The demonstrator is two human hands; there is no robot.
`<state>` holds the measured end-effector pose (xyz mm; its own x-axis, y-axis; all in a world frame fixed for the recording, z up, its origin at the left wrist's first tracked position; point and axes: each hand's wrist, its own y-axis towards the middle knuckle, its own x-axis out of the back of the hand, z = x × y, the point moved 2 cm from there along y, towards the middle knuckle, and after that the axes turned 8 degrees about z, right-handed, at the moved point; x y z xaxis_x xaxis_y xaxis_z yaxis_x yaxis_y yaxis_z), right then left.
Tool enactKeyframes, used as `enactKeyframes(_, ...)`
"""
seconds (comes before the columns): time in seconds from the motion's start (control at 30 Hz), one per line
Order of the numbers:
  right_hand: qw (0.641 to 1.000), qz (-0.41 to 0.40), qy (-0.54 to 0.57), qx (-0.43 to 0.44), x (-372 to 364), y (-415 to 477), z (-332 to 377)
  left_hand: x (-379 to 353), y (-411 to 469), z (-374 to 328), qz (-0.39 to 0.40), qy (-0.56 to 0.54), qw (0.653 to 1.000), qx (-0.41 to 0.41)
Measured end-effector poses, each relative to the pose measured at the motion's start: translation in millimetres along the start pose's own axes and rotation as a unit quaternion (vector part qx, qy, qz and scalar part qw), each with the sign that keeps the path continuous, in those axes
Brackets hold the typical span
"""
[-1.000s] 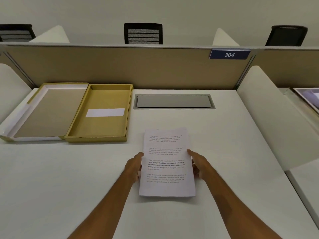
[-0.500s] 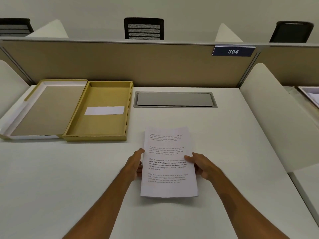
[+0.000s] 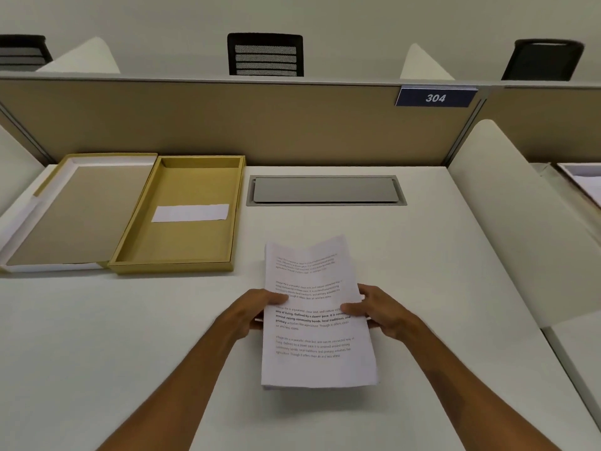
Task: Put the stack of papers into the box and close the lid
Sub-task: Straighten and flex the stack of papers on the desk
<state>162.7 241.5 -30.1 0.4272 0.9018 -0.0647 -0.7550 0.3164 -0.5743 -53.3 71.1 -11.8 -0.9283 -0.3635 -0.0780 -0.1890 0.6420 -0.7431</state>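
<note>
A stack of printed white papers (image 3: 317,362) is held a little above the white desk, bowed along its middle. My left hand (image 3: 252,312) grips its left edge with the thumb on top. My right hand (image 3: 379,312) grips the right edge the same way. The open mustard-yellow box (image 3: 140,252) lies at the back left of the desk, with a white slip (image 3: 190,212) on its floor. Its lid (image 3: 68,216) lies open flat to the left of the box, inside facing up.
A grey cable hatch (image 3: 325,189) is set into the desk behind the papers. A tan partition (image 3: 227,122) with a blue 304 sign (image 3: 435,98) closes the back. White side dividers (image 3: 520,216) flank the desk. Black chairs (image 3: 265,55) stand beyond.
Both hands have closed onto the sides of the stack, thumbs over the top sheet. The stack has lifted off the desk and bent along its middle.
</note>
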Motion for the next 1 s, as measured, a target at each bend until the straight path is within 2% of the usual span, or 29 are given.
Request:
enactKeyframes(0.07,0.997,-0.020,-0.005,0.076,-4,-14,10,-3,-16,-7,0.003,-0.008,0.999,-0.047)
enactKeyframes(0.13,0.983,-0.057,-0.007,0.173,-14,-31,21,-9,-38,-13,-0.031,-0.003,0.992,-0.126)
enactKeyframes(0.23,0.948,-0.165,-0.065,0.265,-36,-50,30,-22,-71,-16,-0.182,0.043,0.948,-0.259)
enactKeyframes(0.27,0.937,-0.195,-0.073,0.282,-44,-51,29,-27,-79,-14,-0.238,0.057,0.927,-0.284)
enactKeyframes(0.33,0.919,-0.236,-0.083,0.305,-56,-50,24,-34,-84,-7,-0.291,0.039,0.902,-0.317)
enactKeyframes(0.43,0.905,-0.261,-0.108,0.319,-67,-43,11,-37,-78,12,-0.301,-0.001,0.895,-0.330)
enactKeyframes(0.6,0.914,-0.251,-0.115,0.297,-80,-37,-9,-37,-62,39,-0.248,-0.014,0.913,-0.325)
enactKeyframes(0.87,0.899,-0.281,-0.111,0.317,-79,-40,-8,-38,-60,47,-0.285,-0.029,0.893,-0.348)
enactKeyframes(1.0,0.911,-0.267,-0.123,0.288,-80,-39,-17,-38,-61,53,-0.276,-0.016,0.895,-0.349)
